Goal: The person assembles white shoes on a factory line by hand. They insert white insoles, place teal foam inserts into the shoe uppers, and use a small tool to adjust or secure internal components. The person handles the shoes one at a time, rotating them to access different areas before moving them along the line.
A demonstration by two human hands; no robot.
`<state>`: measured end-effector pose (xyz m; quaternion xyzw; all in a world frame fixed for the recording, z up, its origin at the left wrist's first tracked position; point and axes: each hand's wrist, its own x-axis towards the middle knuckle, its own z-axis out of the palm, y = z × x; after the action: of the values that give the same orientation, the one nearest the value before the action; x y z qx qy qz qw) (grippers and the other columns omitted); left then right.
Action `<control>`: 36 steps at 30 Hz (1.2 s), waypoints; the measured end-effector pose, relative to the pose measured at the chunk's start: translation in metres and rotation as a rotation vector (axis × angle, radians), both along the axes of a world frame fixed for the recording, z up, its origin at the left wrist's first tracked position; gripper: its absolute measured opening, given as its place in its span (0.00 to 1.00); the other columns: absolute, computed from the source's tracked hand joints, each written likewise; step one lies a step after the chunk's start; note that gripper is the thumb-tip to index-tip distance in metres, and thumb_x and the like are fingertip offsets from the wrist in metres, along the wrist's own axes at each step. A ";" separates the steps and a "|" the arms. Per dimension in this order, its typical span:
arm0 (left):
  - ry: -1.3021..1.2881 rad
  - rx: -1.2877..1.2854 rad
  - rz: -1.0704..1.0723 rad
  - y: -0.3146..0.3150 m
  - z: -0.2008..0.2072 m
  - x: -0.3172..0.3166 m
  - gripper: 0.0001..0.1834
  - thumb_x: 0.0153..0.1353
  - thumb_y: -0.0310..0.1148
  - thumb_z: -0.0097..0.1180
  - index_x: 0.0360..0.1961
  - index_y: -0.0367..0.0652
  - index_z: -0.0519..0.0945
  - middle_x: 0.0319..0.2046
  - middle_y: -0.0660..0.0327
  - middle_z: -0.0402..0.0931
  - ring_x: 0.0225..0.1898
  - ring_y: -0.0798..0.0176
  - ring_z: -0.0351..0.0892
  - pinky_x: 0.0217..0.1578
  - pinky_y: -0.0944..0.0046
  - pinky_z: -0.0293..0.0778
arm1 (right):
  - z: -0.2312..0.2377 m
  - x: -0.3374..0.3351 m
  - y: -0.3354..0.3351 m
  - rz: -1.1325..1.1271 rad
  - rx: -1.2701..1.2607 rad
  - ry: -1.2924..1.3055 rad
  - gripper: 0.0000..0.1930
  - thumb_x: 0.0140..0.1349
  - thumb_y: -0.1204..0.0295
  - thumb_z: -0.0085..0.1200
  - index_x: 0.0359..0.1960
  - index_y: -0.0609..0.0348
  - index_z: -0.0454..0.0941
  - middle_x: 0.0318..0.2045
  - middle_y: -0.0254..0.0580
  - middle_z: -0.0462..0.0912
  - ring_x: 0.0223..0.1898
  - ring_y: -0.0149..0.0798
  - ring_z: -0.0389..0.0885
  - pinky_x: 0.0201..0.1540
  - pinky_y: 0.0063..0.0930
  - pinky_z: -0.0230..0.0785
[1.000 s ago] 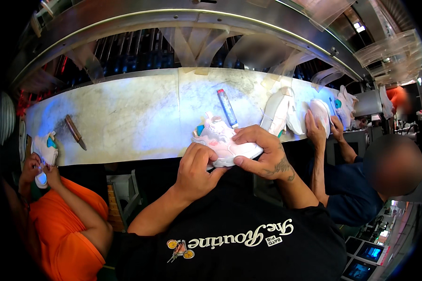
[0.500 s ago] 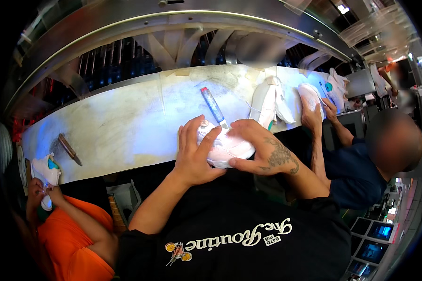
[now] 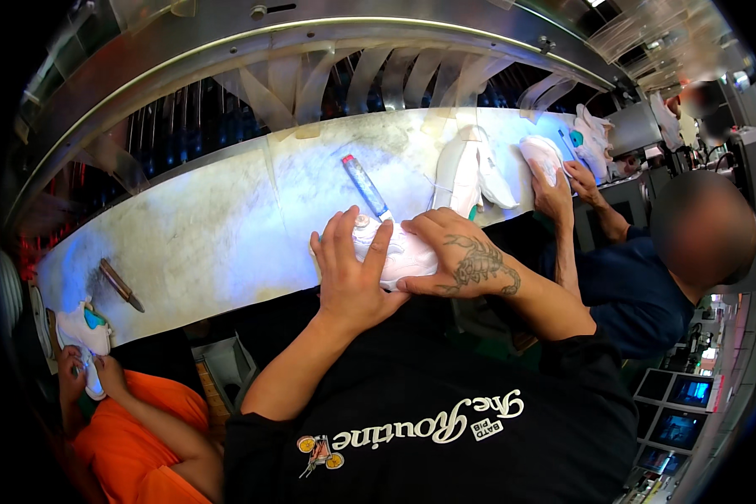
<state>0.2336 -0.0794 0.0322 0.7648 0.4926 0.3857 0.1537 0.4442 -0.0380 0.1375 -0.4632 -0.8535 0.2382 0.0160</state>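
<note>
A white shoe (image 3: pixel 409 264) is between my two hands at the near edge of the table. My left hand (image 3: pixel 346 273) grips its left end, thumb underneath and fingers bent over the top. My right hand (image 3: pixel 458 256) is wrapped round the other end, with the thumb along the near side. That palm hides part of the shoe. Just beyond it on the table lies a slim blue tool (image 3: pixel 364 186) with a red end; its pale tip points at the shoe.
A pair of white shoes (image 3: pixel 464 172) stands to the right on the pale worktable (image 3: pixel 218 218). A brown-handled knife (image 3: pixel 121 286) lies at the left. Co-workers on both sides handle white shoes (image 3: pixel 544 160). Clear strips (image 3: pixel 311 84) hang from a metal machine along the back.
My right hand has closed further over the right end of the shoe and covers more of it. The whole view has shifted slightly. The tool stays in place on the table.
</note>
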 end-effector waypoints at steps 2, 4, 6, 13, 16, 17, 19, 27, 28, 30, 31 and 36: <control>-0.030 -0.018 -0.021 0.000 -0.002 -0.002 0.52 0.39 0.49 0.84 0.70 0.48 0.80 0.74 0.37 0.61 0.73 0.30 0.63 0.67 0.23 0.57 | -0.006 0.006 0.002 0.035 0.017 0.101 0.41 0.58 0.50 0.79 0.66 0.65 0.79 0.53 0.59 0.85 0.55 0.59 0.86 0.61 0.48 0.78; -0.064 -0.021 -0.047 0.000 -0.005 -0.007 0.53 0.37 0.48 0.85 0.70 0.49 0.80 0.74 0.38 0.60 0.73 0.30 0.63 0.67 0.22 0.57 | -0.011 0.015 0.006 0.094 0.037 0.222 0.39 0.58 0.53 0.80 0.65 0.65 0.80 0.54 0.57 0.86 0.55 0.58 0.86 0.61 0.47 0.78; -0.102 -0.011 -0.078 0.002 -0.009 -0.013 0.54 0.35 0.47 0.86 0.69 0.49 0.80 0.74 0.38 0.61 0.73 0.30 0.64 0.67 0.24 0.58 | -0.004 0.022 0.007 0.049 -0.083 0.281 0.37 0.58 0.57 0.80 0.64 0.64 0.81 0.56 0.56 0.87 0.56 0.56 0.86 0.61 0.45 0.78; -0.190 0.067 -0.106 -0.004 -0.017 -0.029 0.53 0.33 0.46 0.88 0.67 0.47 0.82 0.74 0.37 0.63 0.71 0.28 0.67 0.70 0.28 0.63 | -0.005 0.023 0.006 0.046 -0.245 0.491 0.28 0.60 0.64 0.79 0.59 0.64 0.86 0.60 0.52 0.89 0.54 0.50 0.86 0.60 0.41 0.77; -0.262 0.094 -0.172 -0.004 -0.026 -0.043 0.52 0.35 0.48 0.88 0.66 0.47 0.82 0.75 0.35 0.62 0.72 0.25 0.66 0.72 0.28 0.63 | -0.010 0.028 0.013 0.128 -0.430 0.623 0.24 0.64 0.67 0.77 0.60 0.64 0.87 0.63 0.50 0.88 0.54 0.44 0.86 0.62 0.38 0.77; -0.282 0.097 -0.205 -0.004 -0.029 -0.050 0.52 0.36 0.49 0.88 0.66 0.47 0.82 0.76 0.34 0.62 0.73 0.25 0.66 0.72 0.29 0.62 | -0.016 0.028 0.012 0.153 -0.500 0.678 0.24 0.65 0.67 0.77 0.60 0.64 0.87 0.64 0.50 0.88 0.54 0.43 0.87 0.63 0.38 0.77; -0.238 0.097 -0.223 -0.009 -0.022 -0.065 0.50 0.38 0.48 0.87 0.67 0.47 0.82 0.77 0.33 0.61 0.74 0.23 0.64 0.73 0.30 0.62 | -0.030 0.019 0.007 0.119 -0.522 0.768 0.24 0.65 0.65 0.77 0.59 0.63 0.87 0.57 0.48 0.90 0.51 0.40 0.88 0.59 0.36 0.79; -0.295 -0.075 -0.270 -0.056 0.044 -0.100 0.33 0.68 0.45 0.66 0.66 0.34 0.77 0.64 0.35 0.78 0.69 0.29 0.76 0.74 0.29 0.65 | -0.055 -0.051 -0.034 0.208 -0.118 1.078 0.37 0.54 0.59 0.84 0.63 0.62 0.82 0.58 0.48 0.82 0.55 0.48 0.85 0.59 0.37 0.81; -0.310 -0.080 -0.242 -0.060 0.041 -0.100 0.32 0.71 0.50 0.63 0.63 0.34 0.77 0.61 0.37 0.80 0.68 0.31 0.78 0.75 0.28 0.63 | -0.059 -0.055 -0.039 0.243 -0.127 1.105 0.37 0.54 0.59 0.84 0.63 0.62 0.82 0.60 0.48 0.81 0.57 0.49 0.84 0.61 0.37 0.80; -0.331 -0.106 -0.174 -0.069 0.041 -0.102 0.33 0.75 0.57 0.57 0.61 0.36 0.76 0.59 0.39 0.82 0.67 0.34 0.79 0.76 0.27 0.60 | -0.064 -0.060 -0.044 0.291 -0.125 1.140 0.36 0.55 0.63 0.83 0.64 0.61 0.81 0.63 0.47 0.77 0.60 0.50 0.81 0.66 0.39 0.77; -0.348 -0.113 -0.140 -0.068 0.040 -0.100 0.34 0.77 0.60 0.54 0.61 0.36 0.75 0.58 0.40 0.82 0.67 0.35 0.80 0.77 0.27 0.59 | -0.067 -0.061 -0.046 0.257 -0.060 1.114 0.36 0.54 0.65 0.83 0.64 0.61 0.81 0.62 0.47 0.78 0.59 0.50 0.81 0.65 0.40 0.77; -0.367 -0.127 0.027 -0.064 0.045 -0.070 0.39 0.81 0.67 0.40 0.64 0.36 0.70 0.59 0.42 0.81 0.68 0.39 0.79 0.79 0.33 0.58 | -0.054 -0.079 -0.074 0.005 0.248 1.014 0.34 0.51 0.74 0.80 0.62 0.65 0.82 0.55 0.49 0.78 0.55 0.50 0.82 0.60 0.42 0.78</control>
<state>0.1641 -0.1431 0.0768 0.6638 0.4898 0.4888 0.2838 0.3648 -0.1118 0.0834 -0.2822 -0.7613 0.3298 0.4817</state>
